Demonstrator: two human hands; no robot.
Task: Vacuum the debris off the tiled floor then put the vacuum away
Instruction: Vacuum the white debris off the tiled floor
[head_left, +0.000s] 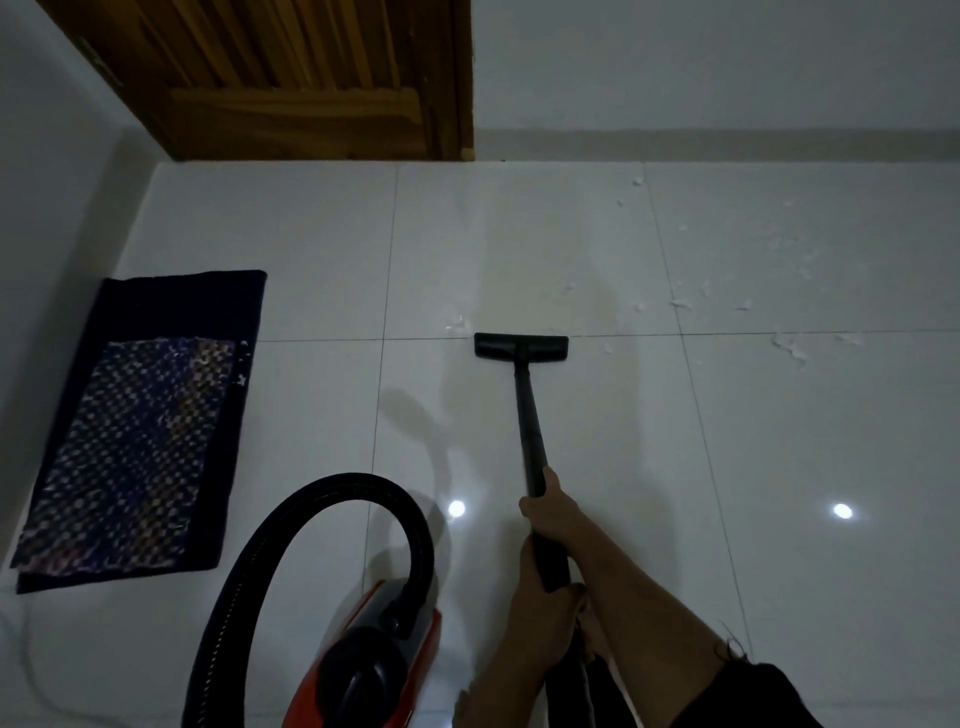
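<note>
Both hands wrap the vacuum tube (530, 415), right hand (550, 512) above left hand (543, 623), its nozzle (521, 346) flat on the tiled floor (779, 467). White scraps (789, 348) lie ahead and rightward; slow, overlapping strokes there should catch them.

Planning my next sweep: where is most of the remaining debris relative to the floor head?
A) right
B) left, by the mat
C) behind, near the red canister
A: the white scraps scatter over the tiles right of the floor head, with only a bit beside its left end.
</note>
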